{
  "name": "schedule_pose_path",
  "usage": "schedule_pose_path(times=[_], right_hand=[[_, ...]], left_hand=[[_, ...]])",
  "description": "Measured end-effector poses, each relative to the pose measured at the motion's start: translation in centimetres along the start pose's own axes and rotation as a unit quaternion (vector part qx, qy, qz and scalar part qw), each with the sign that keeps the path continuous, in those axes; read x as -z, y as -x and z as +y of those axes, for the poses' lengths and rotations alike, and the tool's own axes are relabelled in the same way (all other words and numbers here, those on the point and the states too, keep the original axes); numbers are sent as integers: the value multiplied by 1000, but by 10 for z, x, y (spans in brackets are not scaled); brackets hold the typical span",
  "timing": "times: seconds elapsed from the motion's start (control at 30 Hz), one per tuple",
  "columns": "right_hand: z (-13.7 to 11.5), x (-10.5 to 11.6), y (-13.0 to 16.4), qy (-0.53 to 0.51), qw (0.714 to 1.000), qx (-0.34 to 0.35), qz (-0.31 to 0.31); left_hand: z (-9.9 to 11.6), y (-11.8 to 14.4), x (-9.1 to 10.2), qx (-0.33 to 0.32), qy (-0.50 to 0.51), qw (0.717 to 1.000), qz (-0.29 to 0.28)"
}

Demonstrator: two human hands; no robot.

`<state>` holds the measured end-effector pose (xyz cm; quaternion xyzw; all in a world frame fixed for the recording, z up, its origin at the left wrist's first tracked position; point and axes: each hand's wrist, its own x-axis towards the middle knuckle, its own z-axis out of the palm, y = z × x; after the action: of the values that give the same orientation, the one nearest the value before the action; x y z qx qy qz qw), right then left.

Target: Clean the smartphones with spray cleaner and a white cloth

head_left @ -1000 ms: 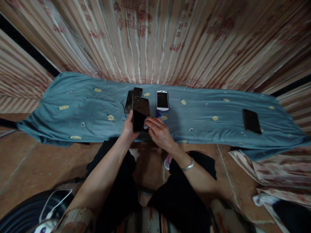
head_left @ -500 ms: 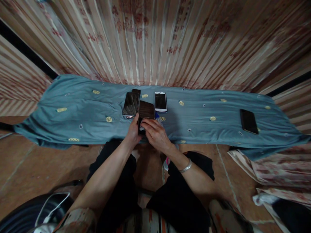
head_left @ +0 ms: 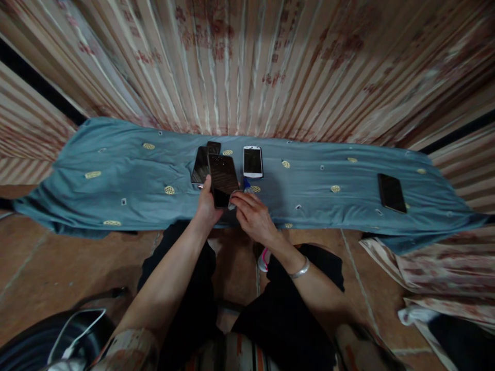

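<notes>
A dark smartphone (head_left: pixel 223 178) is gripped along its left and lower side by my left hand (head_left: pixel 209 207), tilted above the cloth with its glossy screen facing me. At its lower right edge, my right hand (head_left: pixel 253 214) pinches a small pale wipe or cloth (head_left: pixel 232 200), mostly covered by the fingers. Behind the held phone lie another dark phone (head_left: pixel 199 166) and a smaller dark device (head_left: pixel 214 147), both partly hidden. A white phone (head_left: pixel 252 162) with a dark screen lies to the right, beside a small blue item (head_left: pixel 246 183) I cannot make out.
A teal patterned cloth (head_left: pixel 317 201) covers the long surface. Far to the right lies a dark flat phone-like device (head_left: pixel 392 192). Pleated curtains (head_left: pixel 240 67) rise behind. At lower left, a white cable (head_left: pixel 83 332) rests on a round black object.
My right hand has moved off the middle of the held phone to its lower right edge, uncovering more of the screen. The view has shifted slightly.
</notes>
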<state>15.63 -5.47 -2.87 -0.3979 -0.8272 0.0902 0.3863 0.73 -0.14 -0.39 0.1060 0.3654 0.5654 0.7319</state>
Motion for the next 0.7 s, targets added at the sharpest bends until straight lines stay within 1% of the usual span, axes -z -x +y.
schedule_pose_path(times=[0.07,0.27,0.47,0.7], right_hand=[[6,2,0,6,1000,-10,10],[19,5,-1,2,999,-43,29],[31,6,-3,10,996,-73,55],[44,13,-9,14,994,-92,59]], left_hand=[[-2,-2,1,-8,-6,1000,-11],[-9,2,-2,-16,-16,1000,-14],[-10,13,-12,23,-29,999,-3],[-15,19,-21,52,-21,998,1]])
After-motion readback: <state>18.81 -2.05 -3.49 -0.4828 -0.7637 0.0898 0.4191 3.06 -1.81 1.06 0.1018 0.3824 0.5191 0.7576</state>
